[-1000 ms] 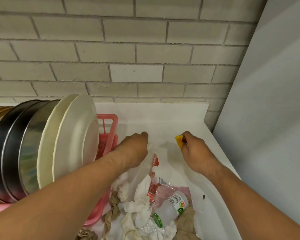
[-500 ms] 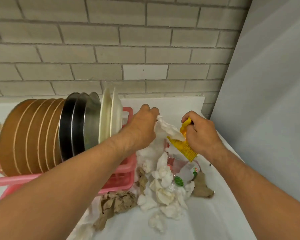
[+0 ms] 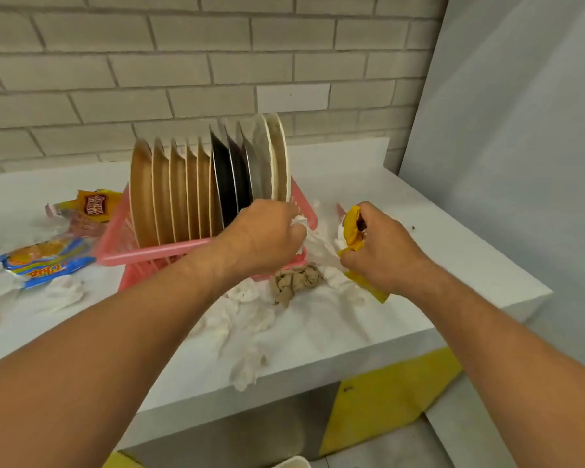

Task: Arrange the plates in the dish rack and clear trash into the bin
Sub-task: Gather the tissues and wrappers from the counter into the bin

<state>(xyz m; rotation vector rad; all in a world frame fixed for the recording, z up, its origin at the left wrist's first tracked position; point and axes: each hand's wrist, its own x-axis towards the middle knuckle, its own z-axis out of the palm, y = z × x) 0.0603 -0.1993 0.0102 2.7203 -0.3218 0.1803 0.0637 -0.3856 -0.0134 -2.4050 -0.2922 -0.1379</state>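
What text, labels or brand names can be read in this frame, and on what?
No text is legible.
Orange wrapper: brown label with pale lettering, too blurred to read.
Blue and yellow wrapper: red lettering, blurred, unreadable.
Yellow wrapper in the right hand: no print visible.

Glossy pink plastic rack (image 3: 156, 253), shiny metal plates (image 3: 228, 184), crumpled white paper tissue (image 3: 247, 366).

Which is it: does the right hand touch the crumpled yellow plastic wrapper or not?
Touching. The head view shows the right hand gripping the crumpled yellow plastic wrapper, fingers curled round it.
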